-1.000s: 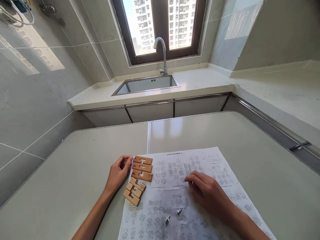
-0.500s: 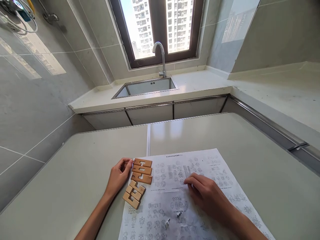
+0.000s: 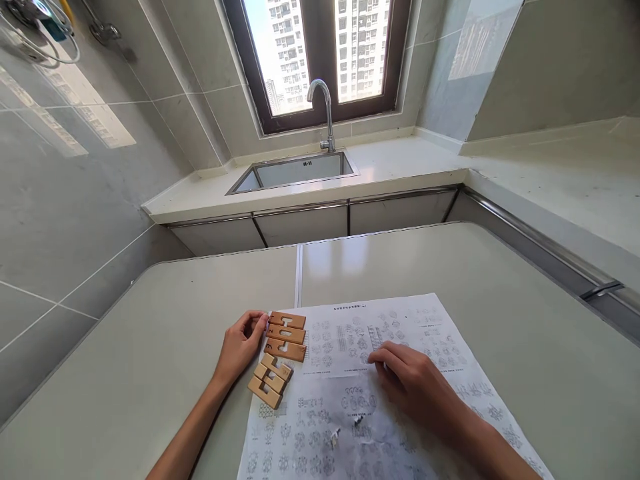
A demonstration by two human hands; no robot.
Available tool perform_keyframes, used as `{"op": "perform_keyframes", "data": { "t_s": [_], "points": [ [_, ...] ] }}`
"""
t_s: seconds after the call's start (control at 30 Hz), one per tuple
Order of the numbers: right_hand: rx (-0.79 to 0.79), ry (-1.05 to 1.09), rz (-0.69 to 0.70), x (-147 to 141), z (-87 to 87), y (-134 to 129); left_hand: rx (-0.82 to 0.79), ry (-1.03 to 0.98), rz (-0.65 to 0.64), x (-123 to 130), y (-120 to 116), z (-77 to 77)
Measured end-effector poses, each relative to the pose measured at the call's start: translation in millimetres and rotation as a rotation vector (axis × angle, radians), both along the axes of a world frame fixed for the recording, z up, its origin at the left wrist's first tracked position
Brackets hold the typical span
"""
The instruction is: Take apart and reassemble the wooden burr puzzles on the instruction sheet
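Observation:
My left hand [image 3: 243,343] rests at the upper left edge of the printed sheet [image 3: 340,387], fingers bent and thumb and forefinger close together. Their tips meet the left end of the top flat wooden puzzle piece [image 3: 297,323]; whether they grip anything is hidden. Below it lie a second slotted piece [image 3: 298,336] and a third [image 3: 273,347], stacked in a column. Lower down sits a cluster of thicker, lighter notched wooden blocks [image 3: 264,393], turned at an angle. On the sheet's right half lies my right hand [image 3: 413,380], loosely bent with the forefinger forward, holding nothing visible.
The sheet lies on a pale table [image 3: 165,347] with a seam [image 3: 299,273] down its middle. Two small dark-and-silver bits [image 3: 335,438] show on the paper. Beyond stands a counter [image 3: 395,160] with a sink [image 3: 295,173] and faucet [image 3: 327,113] under a window.
The whole view has shifted slightly, with the table contents appearing a little higher. Both hands and the wooden pieces keep their places on the table and sheet.

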State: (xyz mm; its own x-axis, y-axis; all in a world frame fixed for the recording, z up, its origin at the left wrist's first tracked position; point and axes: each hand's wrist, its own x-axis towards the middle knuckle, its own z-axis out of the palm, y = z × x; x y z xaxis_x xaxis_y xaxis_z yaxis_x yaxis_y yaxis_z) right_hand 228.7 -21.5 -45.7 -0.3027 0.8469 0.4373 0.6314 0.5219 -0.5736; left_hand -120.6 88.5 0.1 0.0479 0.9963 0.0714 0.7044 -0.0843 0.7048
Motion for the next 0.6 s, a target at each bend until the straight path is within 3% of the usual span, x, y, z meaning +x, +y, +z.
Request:
{"op": "perform_keyframes", "data": {
  "t_s": [0.13,0.3,0.43,0.6],
  "points": [
    [-0.008,-0.012,0.001,-0.2,-1.3,-0.2,-0.013,0.034,-0.056,-3.0,0.5,8.6],
    [-0.006,-0.006,-0.006,-1.0,-1.5,0.3,-0.018,0.122,-0.204,-6.5,1.7,32.7],
    [0.017,0.004,0.002,-0.8,0.2,0.4,-0.038,0.352,-0.452,-3.7,5.6,56.5],
    [0.026,0.019,0.007,0.1,1.4,0.4,-0.092,0.538,-0.574,3.3,15.8,76.1]
  ]
}}
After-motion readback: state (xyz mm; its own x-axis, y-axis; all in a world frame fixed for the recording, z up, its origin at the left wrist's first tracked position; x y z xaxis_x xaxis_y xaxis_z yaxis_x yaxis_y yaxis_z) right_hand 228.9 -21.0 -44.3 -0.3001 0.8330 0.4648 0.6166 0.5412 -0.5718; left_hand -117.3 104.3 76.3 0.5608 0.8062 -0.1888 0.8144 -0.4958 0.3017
